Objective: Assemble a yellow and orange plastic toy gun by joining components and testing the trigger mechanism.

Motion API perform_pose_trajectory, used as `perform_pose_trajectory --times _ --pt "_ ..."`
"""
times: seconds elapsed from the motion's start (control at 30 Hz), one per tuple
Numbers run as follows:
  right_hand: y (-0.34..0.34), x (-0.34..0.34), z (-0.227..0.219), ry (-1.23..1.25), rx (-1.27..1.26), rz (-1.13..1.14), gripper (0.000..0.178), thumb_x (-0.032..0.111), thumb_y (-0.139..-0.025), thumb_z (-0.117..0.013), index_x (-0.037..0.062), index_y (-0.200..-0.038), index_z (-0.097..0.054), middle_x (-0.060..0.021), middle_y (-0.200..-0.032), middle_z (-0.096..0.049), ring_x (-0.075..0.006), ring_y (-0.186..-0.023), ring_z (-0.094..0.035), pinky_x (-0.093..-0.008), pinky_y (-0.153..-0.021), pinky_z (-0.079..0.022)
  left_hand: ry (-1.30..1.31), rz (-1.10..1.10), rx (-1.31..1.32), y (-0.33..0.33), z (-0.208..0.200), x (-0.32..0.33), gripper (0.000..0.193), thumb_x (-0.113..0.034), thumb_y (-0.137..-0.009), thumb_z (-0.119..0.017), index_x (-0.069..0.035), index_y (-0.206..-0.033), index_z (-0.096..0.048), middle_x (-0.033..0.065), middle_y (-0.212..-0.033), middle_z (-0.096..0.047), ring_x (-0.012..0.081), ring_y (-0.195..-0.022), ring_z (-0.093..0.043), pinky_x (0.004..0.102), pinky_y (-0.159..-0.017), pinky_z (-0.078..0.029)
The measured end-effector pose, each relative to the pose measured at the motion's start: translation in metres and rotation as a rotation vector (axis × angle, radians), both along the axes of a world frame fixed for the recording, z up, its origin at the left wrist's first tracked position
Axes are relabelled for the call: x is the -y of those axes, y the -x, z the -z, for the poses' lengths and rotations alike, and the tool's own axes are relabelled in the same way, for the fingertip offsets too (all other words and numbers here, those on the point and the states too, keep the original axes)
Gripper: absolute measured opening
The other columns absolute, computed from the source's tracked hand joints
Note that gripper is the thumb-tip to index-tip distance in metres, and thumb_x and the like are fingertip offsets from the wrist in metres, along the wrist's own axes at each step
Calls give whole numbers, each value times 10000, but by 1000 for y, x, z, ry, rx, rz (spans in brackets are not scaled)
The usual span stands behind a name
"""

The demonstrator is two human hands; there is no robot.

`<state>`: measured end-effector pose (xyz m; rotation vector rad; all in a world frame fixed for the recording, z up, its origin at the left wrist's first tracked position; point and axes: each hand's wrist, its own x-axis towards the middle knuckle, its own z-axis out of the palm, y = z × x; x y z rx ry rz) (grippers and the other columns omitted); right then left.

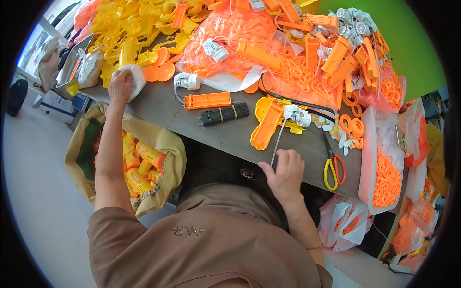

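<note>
The yellow shell [260, 107] sits on the table [211, 135] in front of the person, with an orange trough [267, 126] and a white motor unit [297, 116] in it. Just nearer than the shell, the right hand [285, 175] has its fingers clamped on 1 thin rod [278, 142]. The rod slants up to the motor unit; I can't tell whether its tip touches.

Below the table edge, to the shell's right, hangs a white plastic bag [345, 225]; well to its left, an open tan sack [174, 152] holds yellow-and-orange pieces [139, 182].

Scissors [331, 154] lie near the shell on its right, and past them stands a long tub [367, 158] of orange rings and white bits. Just left of the shell are a black banded block [224, 115] and an orange tray [207, 101].

Farther left and beyond it, the left hand [122, 87] is at a white wrapper [138, 82]; I can't tell whether its fingers grip it. Behind the shell rise heaped orange parts [312, 62] and, to the far left, yellow casings [132, 24].
</note>
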<state>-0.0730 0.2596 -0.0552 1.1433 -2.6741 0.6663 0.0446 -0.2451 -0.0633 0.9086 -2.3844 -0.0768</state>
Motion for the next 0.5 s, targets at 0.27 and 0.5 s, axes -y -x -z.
perform_pose_trajectory --times 0.27,0.5 --pt "6 -2 16 -19 -107 27 202 134 -769 -672 65 -808 -487 -101 -793 -477 -289 -713 -499 -412 -604 -376 133 -92 148 -6 -30 -36 322 -64 -767 -625 -60 -1090 -623 126 -1112 -591 311 -1085 -522 389 -914 -441" --pt "37 -17 -13 236 281 -32 128 28 -837 -605 2 -904 -499 -135 -754 -546 -257 -578 -567 -338 -515 -433 -202 1110 -172 71 -68 -246 366 -2 -694 -678 -42 -1052 -612 109 -1052 -624 293 -991 -581 376 -865 -457"
